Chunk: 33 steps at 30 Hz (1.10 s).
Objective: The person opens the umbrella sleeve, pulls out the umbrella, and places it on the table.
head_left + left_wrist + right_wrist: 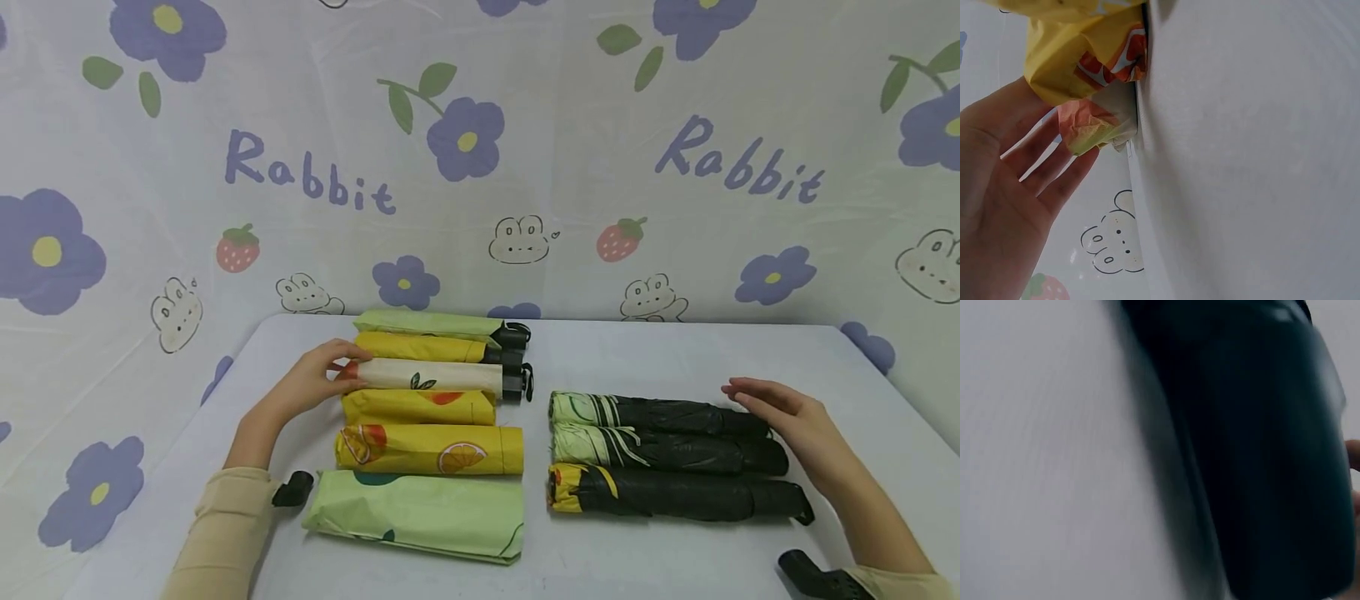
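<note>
My left hand (318, 375) pinches the left end of a cream folded umbrella (457, 377) between thumb and fingers. In the left wrist view, its fingers reach the crumpled reddish end (1088, 122), beside a yellow folded umbrella (1054, 56). My right hand (795, 421), fingers nearly straight, is at the right end of a black folded umbrella (675, 415) with a light green tip, the farthest of three. Close to it lie another green-tipped black umbrella (690, 452) and a yellow-tipped black one (675, 493). A dark umbrella end (1260, 444) fills the right wrist view.
Left row, far to near: a light green umbrella (427, 322), a yellow one (420, 346), then past the cream one a yellow one (408, 408), an orange-slice print one (480, 442) and a wide light green one (427, 512). Behind the white table (630, 350) hangs a patterned cloth (555, 167).
</note>
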Tool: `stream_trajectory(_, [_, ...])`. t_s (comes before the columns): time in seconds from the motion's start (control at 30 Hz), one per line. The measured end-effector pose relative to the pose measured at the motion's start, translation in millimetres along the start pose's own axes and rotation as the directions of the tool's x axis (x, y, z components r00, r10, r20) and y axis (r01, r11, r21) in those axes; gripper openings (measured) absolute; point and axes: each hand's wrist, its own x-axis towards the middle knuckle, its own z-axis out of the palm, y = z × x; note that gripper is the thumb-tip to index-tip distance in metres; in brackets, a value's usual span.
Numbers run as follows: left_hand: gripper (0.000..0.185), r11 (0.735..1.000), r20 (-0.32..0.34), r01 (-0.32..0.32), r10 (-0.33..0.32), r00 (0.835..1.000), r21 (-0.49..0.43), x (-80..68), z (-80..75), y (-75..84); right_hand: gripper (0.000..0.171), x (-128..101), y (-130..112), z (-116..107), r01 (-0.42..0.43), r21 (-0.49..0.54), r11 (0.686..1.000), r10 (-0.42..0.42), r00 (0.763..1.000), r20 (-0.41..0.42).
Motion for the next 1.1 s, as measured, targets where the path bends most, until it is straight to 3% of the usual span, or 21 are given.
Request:
stream_trajectory(0.13, [0.036,1.000,0.010,0.021,-0.021,1.000,-0.018,-0.2,-0.1,2.6,0.056,2,-14,4,-0.026,0.047,0.999,0.029,0.998,-0.058])
stream_trajectory(0.33, [0.037,0.999,0.008,0.033,-0.033,0.999,0.002,0.3,1.4,4.3,0.056,9,-34,14,0.010,0.104,0.995,0.004,0.991,-0.134])
stream_trajectory(0.7, [0.037,0.999,-0.006,0.039,-0.039,0.999,0.013,0.2,1.7,5.1,0.053,29,-63,40,0.078,0.159,0.984,-0.064,0.994,-0.088])
stream_trajectory(1.1, [0.039,0.999,-0.012,0.042,-0.042,0.999,0.031,1.2,2.4,4.9,0.058,51,-86,74,0.058,0.257,0.965,-0.066,0.998,0.022])
